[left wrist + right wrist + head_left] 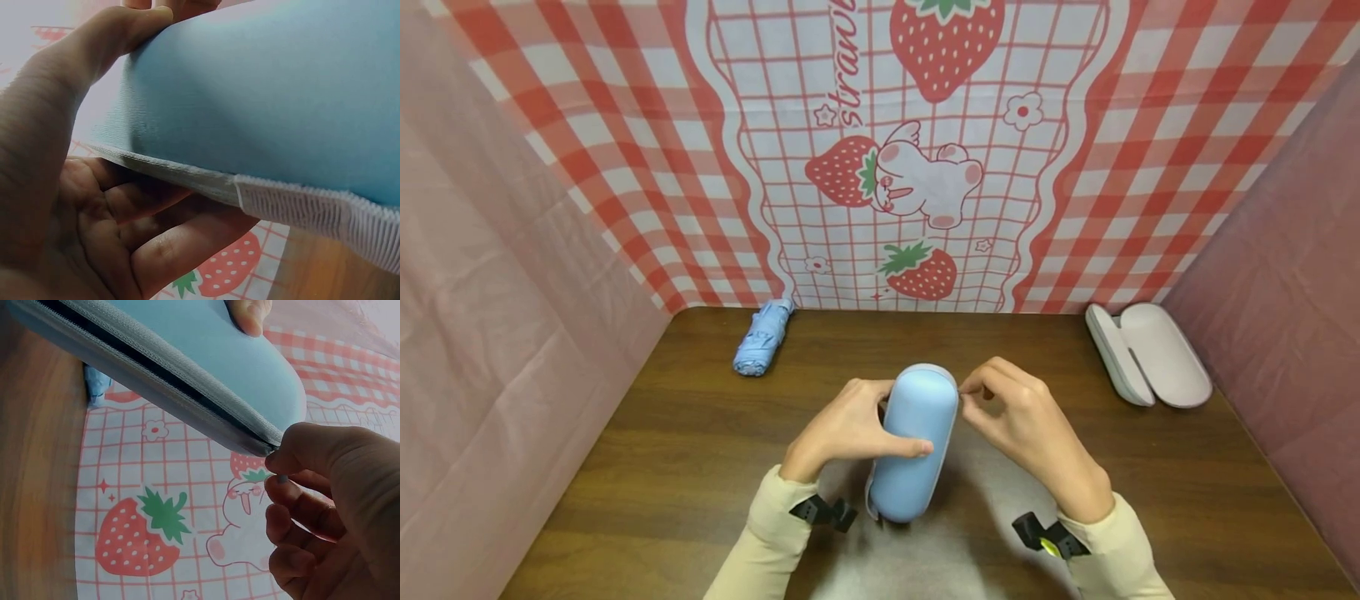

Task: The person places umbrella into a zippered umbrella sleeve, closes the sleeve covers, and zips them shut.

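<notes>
A light blue zip case (917,408) with rounded ends is held tilted above the table by my left hand (842,425). In the left wrist view the thumb lies over the case's blue face, the other fingers beneath it, and a ribbed pale strip (300,203) runs along its edge. At the case's far right edge, my right hand (1022,408) pinches the small zipper pull (282,479) between thumb and forefinger. The right wrist view shows the zipper (181,384) parted in a dark narrow gap leading up to the pull. The inside of the case is hidden.
A folded light blue umbrella (763,337) lies at the table's back left. An opened pale glasses case (1168,358) lies at the back right. A strawberry-print cloth (1052,250) hangs behind the wooden table (685,467), with pink cloth at both sides.
</notes>
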Available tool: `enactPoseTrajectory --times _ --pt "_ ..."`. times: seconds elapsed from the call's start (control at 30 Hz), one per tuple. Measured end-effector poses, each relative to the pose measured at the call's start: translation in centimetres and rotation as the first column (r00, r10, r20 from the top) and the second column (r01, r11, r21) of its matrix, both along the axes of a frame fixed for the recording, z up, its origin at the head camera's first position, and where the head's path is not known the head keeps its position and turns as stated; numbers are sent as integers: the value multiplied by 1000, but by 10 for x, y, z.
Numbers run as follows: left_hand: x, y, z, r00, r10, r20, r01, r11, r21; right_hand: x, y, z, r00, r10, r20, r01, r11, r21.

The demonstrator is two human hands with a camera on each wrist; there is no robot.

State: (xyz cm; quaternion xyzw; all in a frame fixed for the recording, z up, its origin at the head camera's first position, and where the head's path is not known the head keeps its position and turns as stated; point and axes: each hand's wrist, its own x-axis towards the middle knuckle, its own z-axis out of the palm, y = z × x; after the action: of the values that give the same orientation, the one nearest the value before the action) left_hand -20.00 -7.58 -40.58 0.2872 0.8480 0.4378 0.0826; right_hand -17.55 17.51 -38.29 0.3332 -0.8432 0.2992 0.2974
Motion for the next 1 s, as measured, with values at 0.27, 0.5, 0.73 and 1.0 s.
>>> enactPoseTrajectory --times 0.27,0.5,0.73,1.0 --pt "1 0 -1 1000 11 -16 -11 1000 5 -2 -2 -1 998 54 -44 -56 997 -48" --pt "-1 0 -2 999 20 -28 -20 1000 10 -4 -3 -2 989 89 -114 -97 993 -61" --pt "-1 -5 0 1000 17 -2 -16 999 28 -4 -2 -3 987 138 -76 -143 988 -55" --pt "-3 -7 0 1000 14 10 -14 1000 10 -4 1 -2 982 179 -53 -181 983 -36"
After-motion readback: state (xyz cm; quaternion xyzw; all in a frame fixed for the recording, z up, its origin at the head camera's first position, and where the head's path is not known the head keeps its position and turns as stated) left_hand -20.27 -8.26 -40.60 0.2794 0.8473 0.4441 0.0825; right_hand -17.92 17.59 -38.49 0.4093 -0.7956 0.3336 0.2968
